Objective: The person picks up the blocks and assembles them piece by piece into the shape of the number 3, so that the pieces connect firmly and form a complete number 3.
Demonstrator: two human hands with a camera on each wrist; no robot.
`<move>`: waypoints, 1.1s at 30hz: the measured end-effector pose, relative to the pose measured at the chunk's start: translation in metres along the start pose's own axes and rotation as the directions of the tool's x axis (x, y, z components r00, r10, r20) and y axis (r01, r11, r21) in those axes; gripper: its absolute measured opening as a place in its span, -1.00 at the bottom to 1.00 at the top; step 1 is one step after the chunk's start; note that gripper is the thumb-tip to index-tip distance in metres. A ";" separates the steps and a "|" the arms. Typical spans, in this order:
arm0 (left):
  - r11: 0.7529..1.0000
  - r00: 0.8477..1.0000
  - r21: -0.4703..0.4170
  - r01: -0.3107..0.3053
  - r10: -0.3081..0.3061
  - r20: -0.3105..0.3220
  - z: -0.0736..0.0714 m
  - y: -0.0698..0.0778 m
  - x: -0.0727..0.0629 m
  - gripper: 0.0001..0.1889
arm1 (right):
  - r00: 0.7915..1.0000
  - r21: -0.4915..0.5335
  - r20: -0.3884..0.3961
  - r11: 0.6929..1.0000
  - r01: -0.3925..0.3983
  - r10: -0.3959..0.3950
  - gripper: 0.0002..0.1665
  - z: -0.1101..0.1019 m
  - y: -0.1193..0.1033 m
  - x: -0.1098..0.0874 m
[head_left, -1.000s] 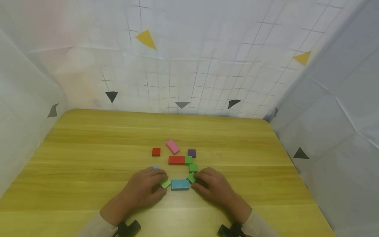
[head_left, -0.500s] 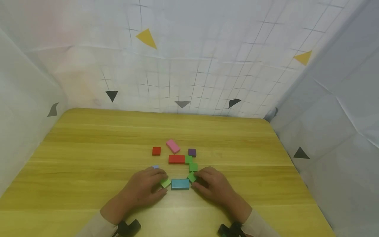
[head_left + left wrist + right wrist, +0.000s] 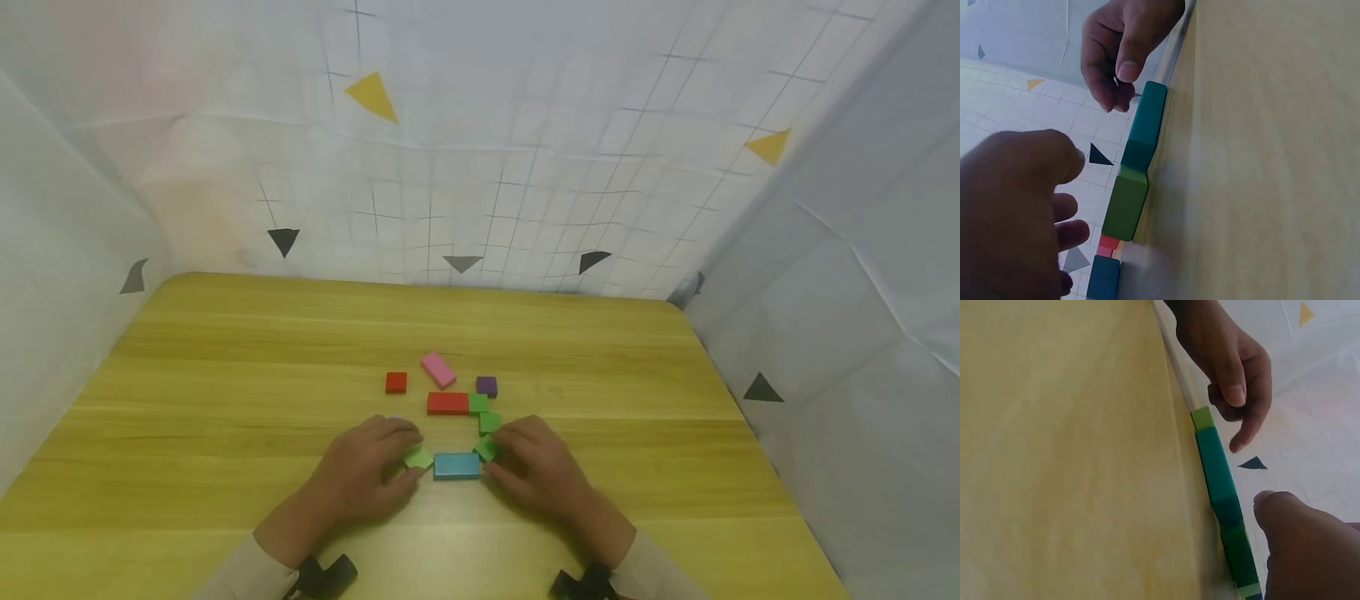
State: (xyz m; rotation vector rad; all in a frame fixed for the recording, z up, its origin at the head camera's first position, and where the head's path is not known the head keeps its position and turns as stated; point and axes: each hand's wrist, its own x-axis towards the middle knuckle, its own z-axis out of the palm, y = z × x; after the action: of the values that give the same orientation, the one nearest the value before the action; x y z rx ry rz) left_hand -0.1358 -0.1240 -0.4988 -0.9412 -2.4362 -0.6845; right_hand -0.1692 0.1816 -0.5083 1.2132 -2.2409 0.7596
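Note:
My left hand (image 3: 371, 467) hovers with loosely bent fingers around a light green block (image 3: 420, 457). A gap shows between thumb and light green block (image 3: 1125, 203) in the left wrist view. Across from it, my right hand (image 3: 542, 465) is relaxed beside a turned green block (image 3: 486, 448), its thumb apart from the green block (image 3: 1239, 553) in the right wrist view. Between the hands lies a long blue block (image 3: 456, 467), meeting a corner of each of those two blocks. Neither hand grips anything. Fingers partly cover both green blocks in the head view.
Two more green blocks (image 3: 489, 423) climb toward a long red block (image 3: 447, 403). Behind lie a purple block (image 3: 487, 386), a small red block (image 3: 396, 382) and a tilted pink block (image 3: 438, 370). A mostly hidden blue block (image 3: 394, 418) sits behind the left hand.
Both hands have risen slightly from the blocks, and the blue block behind the left hand shows less. The blocks keep their places.

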 end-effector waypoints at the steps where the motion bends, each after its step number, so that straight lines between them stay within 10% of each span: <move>1: 1.000 1.000 0.002 0.006 -0.006 -0.004 0.000 0.000 0.000 -0.62 | 1.000 0.004 -0.005 1.000 0.014 -0.014 -0.55 0.001 -0.001 0.001; 16: 0.964 0.962 0.038 0.262 -0.258 -0.089 0.000 -0.002 0.000 -0.71 | 0.995 0.004 0.039 0.996 0.094 -0.094 -0.58 0.007 -0.011 0.004; 33: 0.941 0.943 0.062 0.333 -0.331 -0.041 -0.001 -0.009 -0.001 -0.77 | 0.988 -0.013 0.110 0.994 0.109 -0.107 -0.64 0.006 -0.014 0.006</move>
State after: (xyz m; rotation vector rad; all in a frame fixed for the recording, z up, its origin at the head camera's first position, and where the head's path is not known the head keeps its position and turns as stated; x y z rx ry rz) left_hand -0.1409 -0.1310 -0.5011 -0.4910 -2.6005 -0.7147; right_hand -0.1607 0.1679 -0.5052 1.3852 -2.2427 0.6434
